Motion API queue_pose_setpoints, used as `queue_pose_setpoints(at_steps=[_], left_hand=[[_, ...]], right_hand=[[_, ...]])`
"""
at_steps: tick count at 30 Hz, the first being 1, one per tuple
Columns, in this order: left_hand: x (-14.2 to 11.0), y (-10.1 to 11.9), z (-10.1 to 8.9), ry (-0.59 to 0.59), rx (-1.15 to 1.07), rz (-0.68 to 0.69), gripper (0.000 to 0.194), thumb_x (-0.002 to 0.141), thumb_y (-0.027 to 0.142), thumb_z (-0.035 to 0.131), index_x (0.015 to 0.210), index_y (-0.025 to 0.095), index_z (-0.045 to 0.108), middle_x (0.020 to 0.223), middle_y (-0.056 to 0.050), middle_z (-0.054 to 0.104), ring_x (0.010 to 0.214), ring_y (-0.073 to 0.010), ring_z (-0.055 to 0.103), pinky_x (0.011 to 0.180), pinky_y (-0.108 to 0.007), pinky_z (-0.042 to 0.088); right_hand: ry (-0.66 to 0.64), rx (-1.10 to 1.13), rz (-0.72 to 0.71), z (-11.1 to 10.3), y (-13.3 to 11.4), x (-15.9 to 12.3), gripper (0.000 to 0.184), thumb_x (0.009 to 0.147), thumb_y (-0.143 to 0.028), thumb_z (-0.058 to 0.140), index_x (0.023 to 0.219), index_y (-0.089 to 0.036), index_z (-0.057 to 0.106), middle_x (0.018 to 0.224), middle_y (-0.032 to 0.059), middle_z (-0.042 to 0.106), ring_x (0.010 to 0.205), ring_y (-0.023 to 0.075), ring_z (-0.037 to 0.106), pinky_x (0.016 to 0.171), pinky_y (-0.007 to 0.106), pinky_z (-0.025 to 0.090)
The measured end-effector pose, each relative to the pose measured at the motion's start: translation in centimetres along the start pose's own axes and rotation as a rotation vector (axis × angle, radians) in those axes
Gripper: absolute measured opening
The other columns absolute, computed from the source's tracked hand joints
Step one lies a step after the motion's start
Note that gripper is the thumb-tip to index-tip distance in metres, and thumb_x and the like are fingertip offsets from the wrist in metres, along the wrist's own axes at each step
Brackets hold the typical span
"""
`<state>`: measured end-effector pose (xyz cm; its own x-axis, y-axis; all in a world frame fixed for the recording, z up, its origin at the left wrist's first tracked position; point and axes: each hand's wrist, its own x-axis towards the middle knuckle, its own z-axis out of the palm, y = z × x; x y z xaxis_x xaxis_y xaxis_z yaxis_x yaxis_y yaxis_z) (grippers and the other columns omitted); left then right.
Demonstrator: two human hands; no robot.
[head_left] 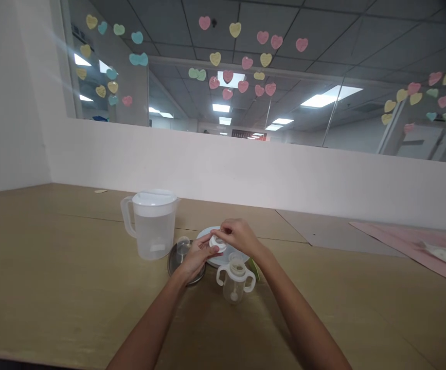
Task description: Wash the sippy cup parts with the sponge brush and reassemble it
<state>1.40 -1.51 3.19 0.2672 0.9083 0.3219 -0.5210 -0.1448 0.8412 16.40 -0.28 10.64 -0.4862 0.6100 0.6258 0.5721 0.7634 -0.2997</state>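
Observation:
Both my hands meet over the middle of the wooden table. My left hand and my right hand are closed together around a small white bottle cap ring, fingers pinched on it from both sides. Just below them stands a clear baby bottle with two white handles, open at the top. Under the hands lies a pale blue round plate. A small clear cap rests on a dark metal dish beside my left hand.
A clear plastic jug with a white lid and water in it stands left of the hands. A green object peeks from behind my right wrist. Pink cloth with a white item lies at the right. A white wall and window rise behind.

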Motion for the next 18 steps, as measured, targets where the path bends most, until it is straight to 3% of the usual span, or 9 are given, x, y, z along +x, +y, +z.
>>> queue_pose_setpoints(at_steps=[3, 8, 14, 18], left_hand=[[0.0, 0.0, -0.2, 0.008, -0.045, -0.001, 0.045, 0.062, 0.022, 0.075, 0.106, 0.018, 0.064, 0.109, -0.009, 0.063, 0.092, -0.0211, 0.060, 0.077, -0.033, 0.051], [0.1, -0.2, -0.6, -0.022, -0.098, -0.102, 0.043, 0.071, 0.032, 0.069, 0.110, 0.017, 0.061, 0.106, -0.012, 0.064, 0.086, -0.0249, 0.064, 0.070, -0.034, 0.052], [0.2, -0.5, -0.6, 0.057, -0.085, -0.026, 0.044, 0.066, 0.017, 0.073, 0.108, 0.018, 0.060, 0.108, -0.008, 0.063, 0.089, -0.0190, 0.063, 0.079, -0.032, 0.052], [0.2, -0.5, -0.6, 0.109, -0.119, 0.037, 0.044, 0.062, 0.011, 0.074, 0.103, 0.018, 0.060, 0.111, -0.005, 0.062, 0.096, -0.0166, 0.060, 0.085, -0.029, 0.050]], right_hand=[[-0.061, -0.067, -0.023, -0.6, -0.5, 0.0, 0.032, 0.083, -0.039, 0.052, 0.060, -0.017, 0.057, 0.062, 0.0023, 0.056, 0.059, 0.0118, 0.046, 0.058, 0.024, 0.032], [-0.110, 0.070, -0.035, -1.3, -0.4, -0.2, 0.017, 0.083, -0.027, 0.051, 0.080, -0.017, 0.065, 0.079, 0.0052, 0.065, 0.069, 0.0140, 0.056, 0.065, 0.025, 0.040], [-0.096, 0.175, 0.066, -1.0, -0.2, -0.3, 0.029, 0.079, -0.027, 0.056, 0.106, -0.018, 0.058, 0.090, 0.0053, 0.066, 0.071, 0.0132, 0.060, 0.067, 0.025, 0.045], [-0.053, 0.125, 0.143, -0.8, -0.3, -0.3, 0.020, 0.080, -0.033, 0.055, 0.087, -0.016, 0.060, 0.077, 0.0045, 0.065, 0.068, 0.0138, 0.059, 0.063, 0.025, 0.045]])
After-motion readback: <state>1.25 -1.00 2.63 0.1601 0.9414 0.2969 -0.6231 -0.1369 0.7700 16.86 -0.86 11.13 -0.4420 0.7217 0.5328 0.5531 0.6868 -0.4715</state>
